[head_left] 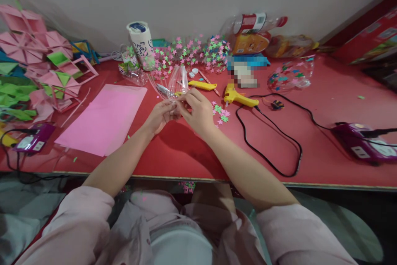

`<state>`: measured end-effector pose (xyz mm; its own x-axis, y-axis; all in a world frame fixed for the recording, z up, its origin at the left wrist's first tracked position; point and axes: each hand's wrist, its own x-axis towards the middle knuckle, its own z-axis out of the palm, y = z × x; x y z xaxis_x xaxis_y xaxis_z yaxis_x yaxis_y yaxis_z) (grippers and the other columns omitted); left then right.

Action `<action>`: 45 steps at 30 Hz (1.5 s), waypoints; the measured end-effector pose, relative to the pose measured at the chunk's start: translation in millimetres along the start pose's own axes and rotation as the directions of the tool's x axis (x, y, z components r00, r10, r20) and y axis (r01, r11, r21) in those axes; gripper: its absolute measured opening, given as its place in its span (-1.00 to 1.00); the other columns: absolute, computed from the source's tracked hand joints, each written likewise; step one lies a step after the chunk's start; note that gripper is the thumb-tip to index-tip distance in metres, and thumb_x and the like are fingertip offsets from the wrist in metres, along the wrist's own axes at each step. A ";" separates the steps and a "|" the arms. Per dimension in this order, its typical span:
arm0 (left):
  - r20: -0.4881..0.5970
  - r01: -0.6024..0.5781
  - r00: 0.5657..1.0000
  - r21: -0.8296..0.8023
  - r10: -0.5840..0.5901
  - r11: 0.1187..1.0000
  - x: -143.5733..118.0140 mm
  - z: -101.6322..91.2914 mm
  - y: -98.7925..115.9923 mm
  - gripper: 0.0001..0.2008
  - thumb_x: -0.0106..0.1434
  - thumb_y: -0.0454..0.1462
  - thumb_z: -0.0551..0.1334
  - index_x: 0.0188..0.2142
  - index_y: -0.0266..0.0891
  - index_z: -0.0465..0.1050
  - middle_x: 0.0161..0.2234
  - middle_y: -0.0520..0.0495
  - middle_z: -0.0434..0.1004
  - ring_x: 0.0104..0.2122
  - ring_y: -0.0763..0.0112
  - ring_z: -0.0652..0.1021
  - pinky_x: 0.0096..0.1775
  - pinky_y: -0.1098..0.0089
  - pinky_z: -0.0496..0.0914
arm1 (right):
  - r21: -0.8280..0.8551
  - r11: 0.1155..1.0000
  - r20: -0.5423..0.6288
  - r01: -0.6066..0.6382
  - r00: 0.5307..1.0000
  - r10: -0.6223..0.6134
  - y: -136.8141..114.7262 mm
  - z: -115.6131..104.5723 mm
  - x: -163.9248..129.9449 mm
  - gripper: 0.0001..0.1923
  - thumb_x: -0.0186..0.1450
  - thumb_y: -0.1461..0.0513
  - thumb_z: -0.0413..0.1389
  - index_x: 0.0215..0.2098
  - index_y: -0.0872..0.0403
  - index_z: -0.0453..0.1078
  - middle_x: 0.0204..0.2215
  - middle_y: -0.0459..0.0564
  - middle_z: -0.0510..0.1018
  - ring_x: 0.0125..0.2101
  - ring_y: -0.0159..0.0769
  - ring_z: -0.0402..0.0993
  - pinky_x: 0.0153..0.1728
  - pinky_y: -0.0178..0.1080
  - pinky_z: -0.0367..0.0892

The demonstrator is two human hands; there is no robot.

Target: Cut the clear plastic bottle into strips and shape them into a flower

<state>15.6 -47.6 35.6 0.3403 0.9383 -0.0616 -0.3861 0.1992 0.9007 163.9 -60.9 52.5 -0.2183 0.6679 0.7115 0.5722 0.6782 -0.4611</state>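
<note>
Far to the left of the clear plastic piece (pixel 179 79), folded pink and green paper shapes (pixel 37 66) are piling up on the red table (pixel 325 149), and a pink sheet (pixel 104 118) is lying flat nearer to it. Behind the piece a white cup (pixel 142 44) is standing upright among scattered paper stars (pixel 189 54). Just right of it a yellow glue gun (pixel 238 97) is lying on its side, its black cord (pixel 273 141) looping toward the table's front edge. Farther right a clear container (pixel 290 75) is holding coloured bits. The left hand (pixel 159 115) and right hand (pixel 198 110) are meeting over the table, fingertips pinching together on the clear plastic piece's lower end, wrists raised.
</note>
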 end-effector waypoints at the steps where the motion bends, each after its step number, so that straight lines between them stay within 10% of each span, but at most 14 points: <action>1: 0.010 -0.008 1.000 -0.012 0.008 1.000 -0.4 0.6 0.6 -0.71 0.00 -0.18 0.42 -0.36 -0.29 0.44 -0.56 0.04 0.48 -0.57 0.51 0.50 -0.44 0.47 0.42 | 0.002 1.000 -0.004 0.015 1.000 -0.015 0.1 0.1 -0.3 -0.84 0.35 0.28 0.01 -0.31 0.04 0.43 -0.32 0.02 0.51 -0.32 -0.27 0.46 -0.34 -0.23 0.38; 13: -0.030 0.004 1.000 -0.031 -0.005 1.000 -0.3 0.0 0.6 -0.86 0.07 -0.27 0.32 -0.40 -0.29 0.41 -0.55 0.02 0.49 -0.56 0.50 0.52 -0.49 0.49 0.37 | 0.016 1.000 0.094 -0.010 0.996 0.008 5.1 3.4 0.4 -0.83 0.34 0.30 0.03 -0.36 0.07 0.44 -0.36 0.01 0.52 -0.32 -0.27 0.46 -0.30 -0.23 0.36; 45: -0.073 -0.047 0.996 -0.007 0.047 0.999 1.5 0.1 2.3 -0.81 0.04 -0.30 0.38 -0.31 -0.29 0.53 -0.44 -0.02 0.57 -0.51 0.55 0.51 -0.41 0.50 0.39 | 0.045 0.992 -0.077 -0.122 0.989 0.125 -0.4 0.7 0.5 -0.81 0.29 0.37 0.01 -0.23 0.04 0.43 -0.26 0.02 0.52 -0.31 -0.27 0.46 -0.29 -0.22 0.38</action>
<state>15.3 -45.7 37.6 0.2584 0.9647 -0.0508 -0.4074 0.1565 0.8997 163.1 -60.7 52.6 -0.0832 0.7219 0.6870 0.5587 0.6046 -0.5677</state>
